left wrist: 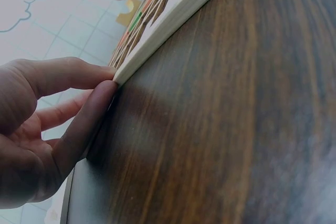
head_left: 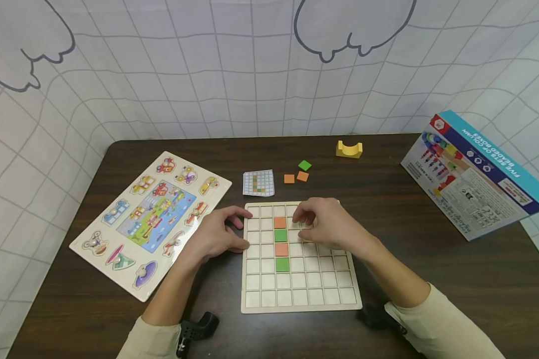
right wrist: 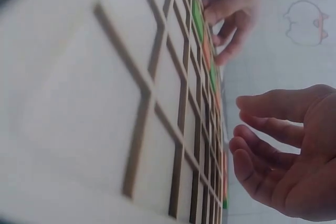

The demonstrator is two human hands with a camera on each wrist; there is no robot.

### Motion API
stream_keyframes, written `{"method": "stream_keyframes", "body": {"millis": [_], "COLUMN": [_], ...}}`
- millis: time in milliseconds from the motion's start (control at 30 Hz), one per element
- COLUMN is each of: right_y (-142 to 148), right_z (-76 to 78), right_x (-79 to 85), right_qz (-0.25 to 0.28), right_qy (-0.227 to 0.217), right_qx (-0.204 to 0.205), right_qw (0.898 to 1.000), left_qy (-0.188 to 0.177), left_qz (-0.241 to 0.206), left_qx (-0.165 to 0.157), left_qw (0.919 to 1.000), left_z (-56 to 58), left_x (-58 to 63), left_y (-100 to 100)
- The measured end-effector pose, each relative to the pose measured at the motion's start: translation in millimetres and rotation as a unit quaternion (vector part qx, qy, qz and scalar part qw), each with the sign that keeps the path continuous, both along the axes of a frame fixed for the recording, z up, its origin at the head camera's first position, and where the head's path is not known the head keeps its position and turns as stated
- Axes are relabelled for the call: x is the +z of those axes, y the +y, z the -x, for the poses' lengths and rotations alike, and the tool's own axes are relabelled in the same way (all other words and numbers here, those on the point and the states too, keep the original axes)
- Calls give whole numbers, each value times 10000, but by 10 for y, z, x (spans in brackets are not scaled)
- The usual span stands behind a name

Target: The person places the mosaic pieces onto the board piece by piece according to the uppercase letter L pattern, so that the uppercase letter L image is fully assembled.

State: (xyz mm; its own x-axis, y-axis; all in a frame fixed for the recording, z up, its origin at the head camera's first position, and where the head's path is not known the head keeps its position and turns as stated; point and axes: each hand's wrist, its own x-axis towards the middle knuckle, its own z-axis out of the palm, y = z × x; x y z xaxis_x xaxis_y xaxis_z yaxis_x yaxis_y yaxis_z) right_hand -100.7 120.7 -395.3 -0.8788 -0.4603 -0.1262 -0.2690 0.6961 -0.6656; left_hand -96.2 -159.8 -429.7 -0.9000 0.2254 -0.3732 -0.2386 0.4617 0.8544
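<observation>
As the head view shows, our left hand (head_left: 217,233) touches the board (head_left: 300,298), presumably steadying it, with tiles (head_left: 280,236) set right of its fingers. The left wrist view shows those fingers relaxed at the edge; the right wrist view, our right hand (right wrist: 307,166) loosely curved, apparently empty, above the board.

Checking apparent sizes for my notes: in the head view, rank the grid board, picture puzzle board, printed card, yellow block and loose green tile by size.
Largest to smallest:
1. Grid board and picture puzzle board, too alike to rank
2. Printed card
3. Yellow block
4. Loose green tile
</observation>
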Motion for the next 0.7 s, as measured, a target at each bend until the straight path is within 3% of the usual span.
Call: {"method": "stream_keyframes", "body": {"millis": [700], "right_y": [181], "right_z": [625], "right_x": [-89], "right_qz": [226], "right_qy": [-63], "right_qx": [-607], "right_qw": [9979], "left_qy": [-1], "left_qz": [-97], "left_qx": [13], "left_qw": [10000], "left_z": [-4], "left_x": [-1], "left_y": [-1]}}
